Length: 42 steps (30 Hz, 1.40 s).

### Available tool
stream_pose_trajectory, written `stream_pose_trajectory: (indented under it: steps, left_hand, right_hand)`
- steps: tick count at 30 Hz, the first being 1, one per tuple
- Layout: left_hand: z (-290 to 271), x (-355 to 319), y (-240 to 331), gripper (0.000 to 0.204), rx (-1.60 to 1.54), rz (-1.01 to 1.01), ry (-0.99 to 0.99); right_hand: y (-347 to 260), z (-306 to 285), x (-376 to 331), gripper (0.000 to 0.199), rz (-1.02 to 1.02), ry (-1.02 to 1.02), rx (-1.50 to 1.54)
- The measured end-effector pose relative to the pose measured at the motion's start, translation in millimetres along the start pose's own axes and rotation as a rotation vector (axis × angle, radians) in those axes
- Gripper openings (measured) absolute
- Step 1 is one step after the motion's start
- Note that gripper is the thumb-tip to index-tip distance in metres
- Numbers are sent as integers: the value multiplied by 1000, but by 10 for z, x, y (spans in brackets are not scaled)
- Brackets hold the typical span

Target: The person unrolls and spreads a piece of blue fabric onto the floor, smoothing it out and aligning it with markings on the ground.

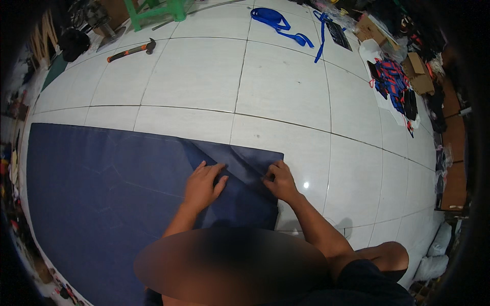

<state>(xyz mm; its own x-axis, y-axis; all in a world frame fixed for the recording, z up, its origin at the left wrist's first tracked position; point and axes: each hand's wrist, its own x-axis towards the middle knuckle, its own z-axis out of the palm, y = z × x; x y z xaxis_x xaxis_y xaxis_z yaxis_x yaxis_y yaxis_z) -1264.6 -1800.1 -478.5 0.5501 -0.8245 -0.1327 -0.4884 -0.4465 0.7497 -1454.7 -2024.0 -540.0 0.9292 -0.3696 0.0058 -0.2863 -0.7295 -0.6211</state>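
A large navy-blue fabric sheet (102,188) lies over the tiled floor, with faint pale lines drawn on it. My left hand (204,184) rests on the sheet near its right end, thumb apart from the stretched fingers, beside a crease. At the sheet's right edge, just below the far corner, my right hand (279,181) pinches the fabric between curled fingers. Between and beyond my hands the cloth is raised in slanting folds. A blurred patch hides the sheet's near part in front of me.
A claw hammer (131,51) lies beyond the sheet, near a green plastic stool (155,13). Coiled blue webbing (270,18) is on the far tiles. Patterned red-and-blue cloth pieces (395,81), cardboard boxes (418,71) and plastic bags (434,265) line the right side.
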Motion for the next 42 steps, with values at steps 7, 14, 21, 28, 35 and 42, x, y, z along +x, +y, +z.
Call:
stream_pose_trajectory:
  steps: [7,14,21,28,35,42]
  left_hand:
    - [56,-15,29,64,441,155,126]
    - [-84,-199,-142,47,149,271,-34]
    - [57,-16,16,52,166,19,64]
    - [58,-44,18,63,409,174,141]
    - [-104,-175,-127,55,154,235,-135]
    - [-25,-87,-11,51,141,88,-2]
  right_hand:
    - [-547,-514,321,33,384,-718,615]
    - [2,-160,1,42,250,47,-291]
    - [10,-9,-37,27,187,-37,66]
    - [-394,-452,265,37,380,-769,707]
    - [-174,-158,47,50,349,-38,-148]
    - [-37,10,-34,27,114,78,-111]
